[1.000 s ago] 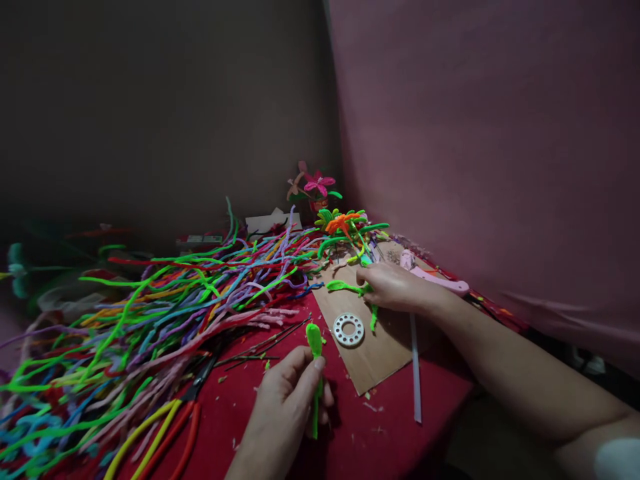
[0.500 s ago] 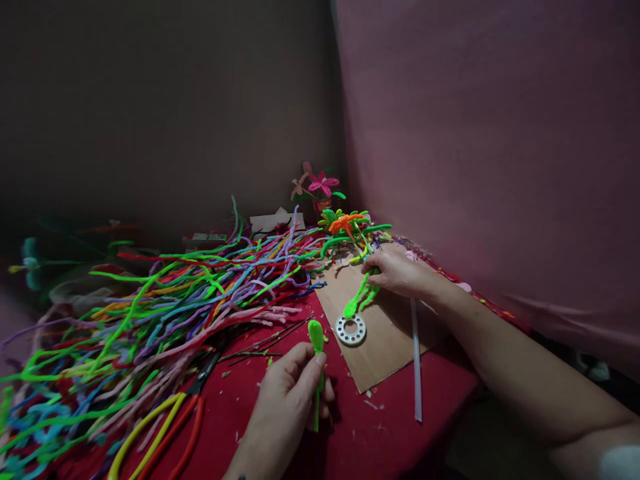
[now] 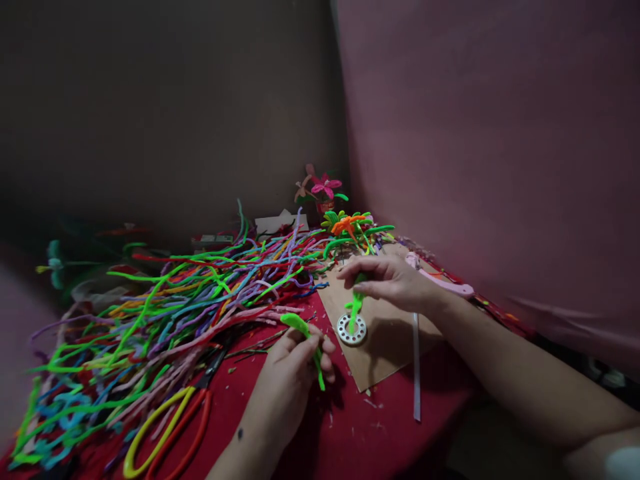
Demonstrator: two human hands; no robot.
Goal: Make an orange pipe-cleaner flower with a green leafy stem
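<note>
My left hand (image 3: 295, 370) pinches a bright green pipe-cleaner piece (image 3: 296, 323), its folded, rounded end tilted to the left and its tail poking out below the fingers. Above the cardboard, my right hand (image 3: 385, 283) is closed on another green pipe-cleaner piece (image 3: 356, 308), which hangs down from the fingertips. The lower end of that piece overlaps a round metal disc with holes (image 3: 341, 331); whether they touch I cannot tell. The disc lies on the brown cardboard sheet (image 3: 365, 373).
A large heap of coloured pipe cleaners (image 3: 200, 300) covers the left side. Scissors with yellow and red handles (image 3: 200, 407) lie in front of it. Pipe-cleaner flowers (image 3: 326, 185) stand at the back. A glue stick (image 3: 417, 373) and a pink tool (image 3: 445, 283) are on the right.
My right hand has lifted the green piece off the cardboard and turned it to hang downward. In my left hand the green piece has tipped from upright to leaning left.
</note>
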